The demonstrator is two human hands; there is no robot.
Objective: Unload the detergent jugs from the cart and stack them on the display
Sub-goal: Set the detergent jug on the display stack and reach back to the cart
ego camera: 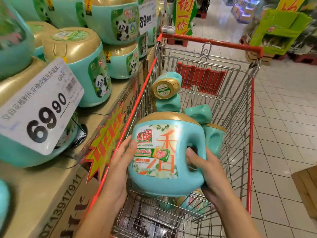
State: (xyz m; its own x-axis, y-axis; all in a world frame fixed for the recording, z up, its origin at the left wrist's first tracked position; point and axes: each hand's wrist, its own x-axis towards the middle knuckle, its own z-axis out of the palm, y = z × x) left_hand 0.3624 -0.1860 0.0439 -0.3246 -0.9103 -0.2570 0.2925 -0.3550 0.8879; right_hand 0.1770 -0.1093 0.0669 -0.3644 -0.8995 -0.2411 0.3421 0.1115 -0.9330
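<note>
I hold a teal detergent jug (164, 157) with a gold cap upright above the near end of the wire cart (250, 117). My right hand (204, 167) grips its handle, fingers curled through the opening. My left hand (121, 158) presses flat against the jug's left side. Several more teal jugs lie in the cart, one (165, 88) with its gold cap facing me, others (199, 113) on their sides. On the left, the display (42, 189) of cardboard cases carries stacked jugs (80, 64) with panda labels.
A price card reading 69.90 (39, 107) hangs over the display's front, and another card (146, 18) is farther back. Tiled aisle floor (283, 109) runs right of the cart. A green stand (277, 30) is at far right, and a cardboard box corner (307, 188) at the right edge.
</note>
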